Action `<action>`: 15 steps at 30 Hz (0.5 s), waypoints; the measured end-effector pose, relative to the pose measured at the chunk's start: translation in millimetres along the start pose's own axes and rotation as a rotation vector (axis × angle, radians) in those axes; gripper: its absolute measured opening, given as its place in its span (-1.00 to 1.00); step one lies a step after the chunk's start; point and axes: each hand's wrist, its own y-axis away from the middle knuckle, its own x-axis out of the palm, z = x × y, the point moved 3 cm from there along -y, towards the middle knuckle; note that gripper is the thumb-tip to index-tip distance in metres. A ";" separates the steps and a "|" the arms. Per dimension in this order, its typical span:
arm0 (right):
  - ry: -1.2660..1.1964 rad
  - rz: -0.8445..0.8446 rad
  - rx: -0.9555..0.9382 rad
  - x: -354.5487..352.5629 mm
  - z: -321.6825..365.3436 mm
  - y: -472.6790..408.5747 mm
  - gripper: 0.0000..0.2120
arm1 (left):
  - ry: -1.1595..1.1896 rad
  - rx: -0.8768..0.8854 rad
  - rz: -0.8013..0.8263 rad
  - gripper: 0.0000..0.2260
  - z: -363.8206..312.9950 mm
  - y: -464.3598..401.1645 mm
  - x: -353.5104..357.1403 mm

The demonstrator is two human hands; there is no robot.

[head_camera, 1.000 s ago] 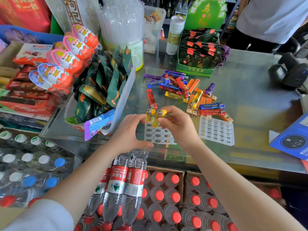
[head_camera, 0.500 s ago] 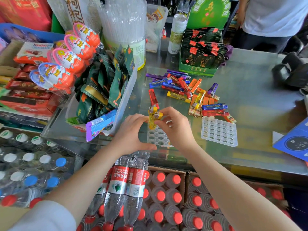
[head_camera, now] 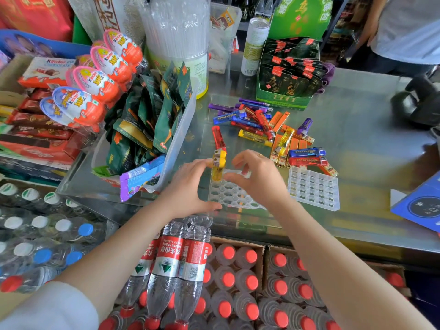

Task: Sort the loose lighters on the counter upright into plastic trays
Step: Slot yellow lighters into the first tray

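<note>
A glass shop counter (head_camera: 357,144) crowded with snack displays carries the work, with crates of bottled water below its near edge. Two yellow lighters (head_camera: 218,166) stand upright at the far edge of a clear round-holed tray (head_camera: 234,195); the left hand (head_camera: 188,189) pinches them from the left, while the right hand (head_camera: 258,178) curls beside them, its hold unclear. Right of the hands lies a second, empty tray (head_camera: 313,188), and beyond them a loose pile of lighters (head_camera: 269,129).
</note>
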 end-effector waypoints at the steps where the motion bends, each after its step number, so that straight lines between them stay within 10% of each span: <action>1: 0.005 -0.005 0.006 -6.1 -6.1 -3.6 -0.71 | 0.007 0.009 0.005 -0.17 -0.6 -0.2 -0.5; 15: 0.495 0.007 0.192 -2.4 -46.2 -68.4 -0.80 | -0.031 0.030 -0.050 -0.21 0.2 -6.2 0.4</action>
